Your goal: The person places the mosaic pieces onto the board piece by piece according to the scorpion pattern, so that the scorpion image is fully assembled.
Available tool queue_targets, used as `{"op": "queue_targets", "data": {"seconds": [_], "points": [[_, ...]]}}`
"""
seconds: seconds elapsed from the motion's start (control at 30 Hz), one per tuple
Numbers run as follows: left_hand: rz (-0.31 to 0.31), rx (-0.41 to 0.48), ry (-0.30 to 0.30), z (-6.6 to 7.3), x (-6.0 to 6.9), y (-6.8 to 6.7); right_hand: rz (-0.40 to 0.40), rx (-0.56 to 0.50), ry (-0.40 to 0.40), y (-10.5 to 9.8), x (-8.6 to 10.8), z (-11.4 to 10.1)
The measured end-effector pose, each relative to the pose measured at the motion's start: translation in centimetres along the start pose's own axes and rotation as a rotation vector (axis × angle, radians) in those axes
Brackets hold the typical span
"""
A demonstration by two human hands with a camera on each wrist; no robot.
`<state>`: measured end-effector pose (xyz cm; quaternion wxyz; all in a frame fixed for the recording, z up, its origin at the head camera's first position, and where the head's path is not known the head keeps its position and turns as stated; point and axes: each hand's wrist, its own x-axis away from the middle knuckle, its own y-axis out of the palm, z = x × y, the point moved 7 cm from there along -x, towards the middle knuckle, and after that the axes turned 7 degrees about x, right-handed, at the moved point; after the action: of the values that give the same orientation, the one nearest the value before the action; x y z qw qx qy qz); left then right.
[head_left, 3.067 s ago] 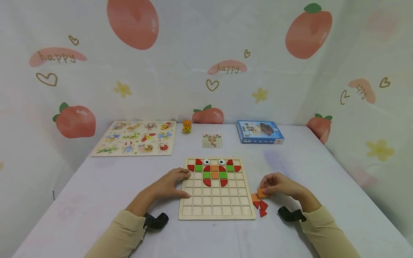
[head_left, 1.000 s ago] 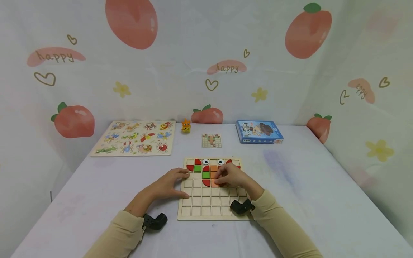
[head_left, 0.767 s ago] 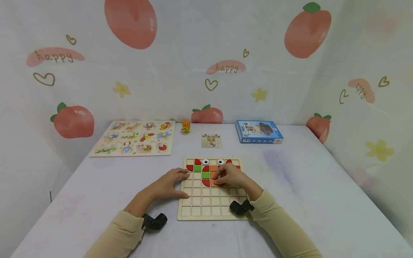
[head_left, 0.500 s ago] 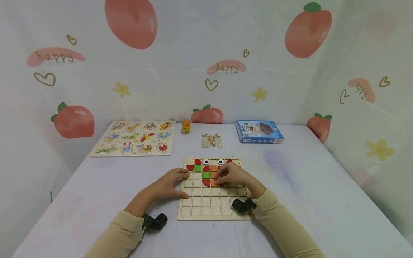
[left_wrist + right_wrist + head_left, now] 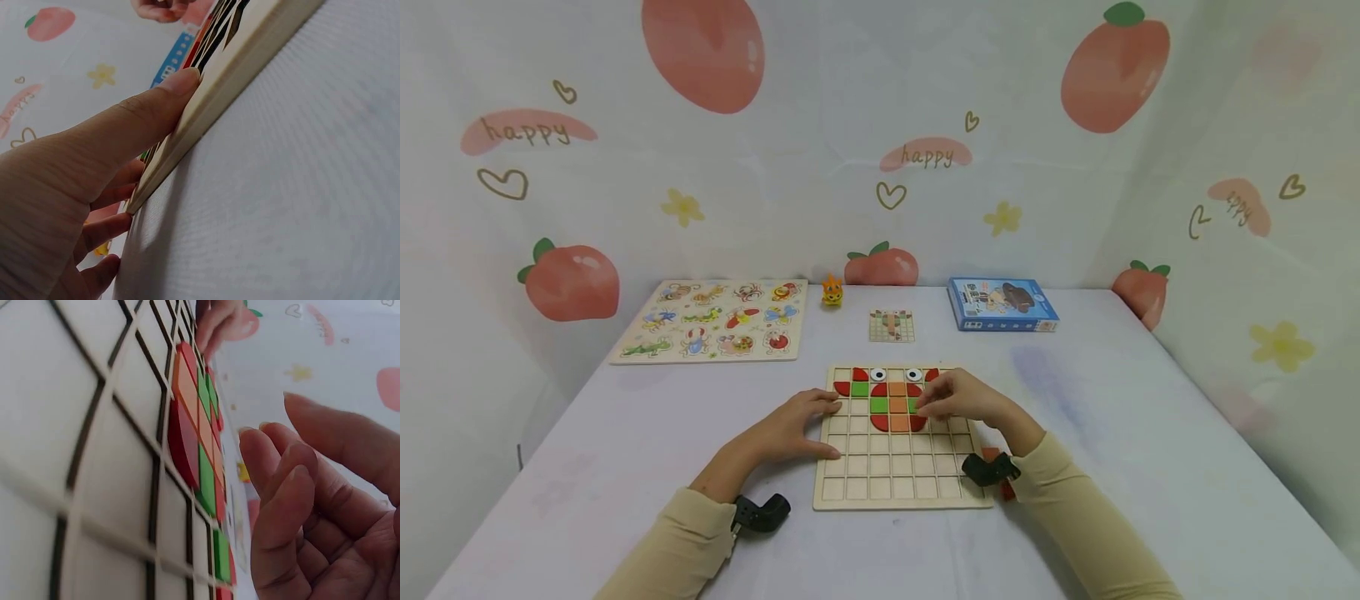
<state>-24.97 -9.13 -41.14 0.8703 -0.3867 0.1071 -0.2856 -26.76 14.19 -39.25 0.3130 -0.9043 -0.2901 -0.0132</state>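
The wooden grid board [image 5: 880,492] lies flat, its upper rows bearing red, green and orange pieces and two eye pieces. My left hand [image 5: 787,429] rests at its left edge; in the left wrist view, the thumb [image 5: 134,122] lies on the rim. Over the board's right part hovers my right hand [image 5: 966,396], fingers loosely curled. Nothing sits between its fingertips in the right wrist view, where the hand [image 5: 331,506] is apart from the pieces. An orange square [image 5: 898,423] fills a cell between two red quarter-rounds. Part of the green pieces on the right is hidden.
Right of the board, loose orange [image 5: 990,455] and red pieces [image 5: 1008,490] show partly behind the wrist camera and sleeve. Farther back are an insect puzzle board [image 5: 711,322], an orange toy figure [image 5: 832,292], a pattern card [image 5: 892,327] and a blue box [image 5: 1003,306].
My right hand carried an orange square from the pile to the board. It has let go and shifted up and right, uncovering the square. The left hand stays put.
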Motion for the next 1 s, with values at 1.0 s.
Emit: {"op": "queue_targets", "data": {"seconds": [1.0], "points": [[-0.003,-0.004,-0.013,0.0,0.0,0.0,-0.028,0.108,0.093,-2.4,7.4,5.0]]}}
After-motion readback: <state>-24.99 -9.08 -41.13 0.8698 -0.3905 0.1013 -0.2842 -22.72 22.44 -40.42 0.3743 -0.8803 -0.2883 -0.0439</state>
